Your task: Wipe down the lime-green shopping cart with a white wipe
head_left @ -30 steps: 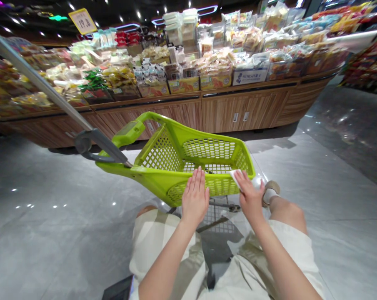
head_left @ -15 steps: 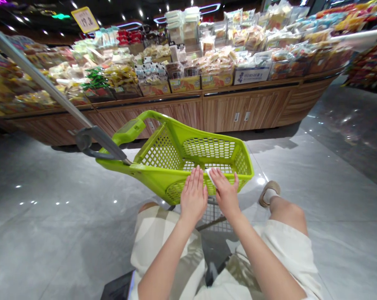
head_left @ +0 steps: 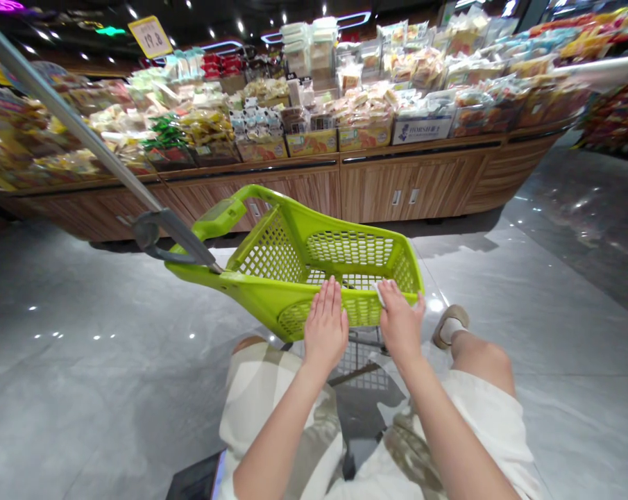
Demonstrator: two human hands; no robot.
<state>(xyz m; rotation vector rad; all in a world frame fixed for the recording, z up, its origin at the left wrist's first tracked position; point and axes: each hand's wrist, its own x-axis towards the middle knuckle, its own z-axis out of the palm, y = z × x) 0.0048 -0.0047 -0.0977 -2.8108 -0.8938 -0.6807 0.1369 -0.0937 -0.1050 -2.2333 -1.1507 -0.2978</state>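
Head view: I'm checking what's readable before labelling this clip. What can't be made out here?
Head view:
White paper slip: mostly covered by the fingers of the right hand; any printing is hidden.
Yellow hanging price sign: small print too small and warped to read.
Plastic-wrapped goods on the wooden display counter: most labels too small to read.

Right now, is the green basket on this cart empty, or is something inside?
Empty, it seems: the basket shows bare mesh and no goods. Only a white paper sits at its near rim, under the right hand.
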